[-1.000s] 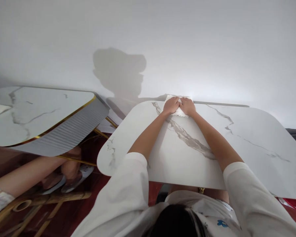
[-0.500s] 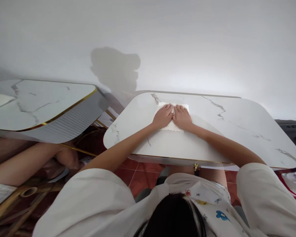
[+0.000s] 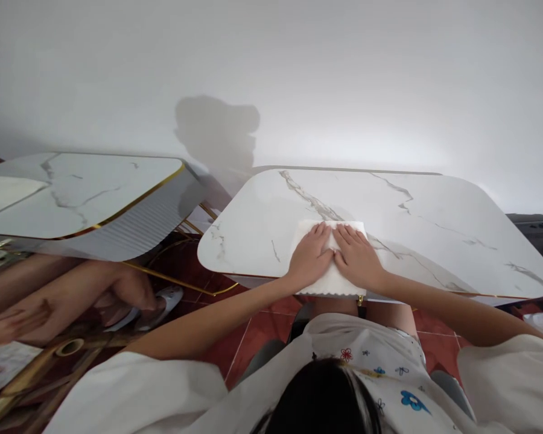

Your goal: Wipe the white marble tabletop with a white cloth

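A white cloth [image 3: 332, 283] with a scalloped edge lies flat at the front edge of a white marble-patterned table [image 3: 248, 223], its near end level with the rim. My left hand [image 3: 311, 256] presses palm down on the cloth's left half, fingers stretched out. On the right half rests my right hand [image 3: 358, 256], also flat and open, with its thumb close to the left thumb. Both hands point away from me. The cloth's middle is partly covered by them.
To the left stands a second marble-patterned table [image 3: 90, 199] with a gold rim and a white sheet-like item [image 3: 6, 194] on it. A person's legs [image 3: 72, 295] show beneath, near a wooden stool-like frame [image 3: 36, 374]. A wall [image 3: 344, 78] rises behind both tables.
Both hands have slid the cloth toward me, from the table's middle to its front edge, and slightly right. My elbows have moved outward and back.
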The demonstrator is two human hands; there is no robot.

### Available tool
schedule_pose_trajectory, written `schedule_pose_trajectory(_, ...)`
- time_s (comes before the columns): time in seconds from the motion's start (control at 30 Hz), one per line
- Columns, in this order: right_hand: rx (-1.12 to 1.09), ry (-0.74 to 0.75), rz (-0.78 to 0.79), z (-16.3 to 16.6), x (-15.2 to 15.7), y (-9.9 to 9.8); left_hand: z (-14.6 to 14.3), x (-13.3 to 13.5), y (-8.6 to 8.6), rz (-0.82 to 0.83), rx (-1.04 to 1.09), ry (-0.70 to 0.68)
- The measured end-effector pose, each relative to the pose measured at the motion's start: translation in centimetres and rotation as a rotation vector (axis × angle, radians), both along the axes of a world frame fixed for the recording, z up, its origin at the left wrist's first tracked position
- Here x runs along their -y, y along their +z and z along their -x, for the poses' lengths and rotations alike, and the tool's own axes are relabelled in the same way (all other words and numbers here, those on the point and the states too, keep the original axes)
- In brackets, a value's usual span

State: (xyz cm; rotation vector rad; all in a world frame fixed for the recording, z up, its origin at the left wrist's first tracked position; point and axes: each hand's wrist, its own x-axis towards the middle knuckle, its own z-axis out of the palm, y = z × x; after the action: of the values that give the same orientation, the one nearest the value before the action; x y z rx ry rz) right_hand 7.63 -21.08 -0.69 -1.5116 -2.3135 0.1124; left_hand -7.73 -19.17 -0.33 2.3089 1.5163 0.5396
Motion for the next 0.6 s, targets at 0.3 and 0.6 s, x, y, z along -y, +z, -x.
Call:
schedule_pose_trajectory(0.3, 0.043, -0.050, 0.020, -2.2, -5.1, 0.5, -3.1, -5.4, 1.0, 0.082, 0.016, -0.013)
schedule_pose_trajectory(0.6, 0.075, 0.009, -0.025, -3.8, -19.8, 0.6, -5.1, -19.3, 0.8, -0.057, 0.004, 0.065)
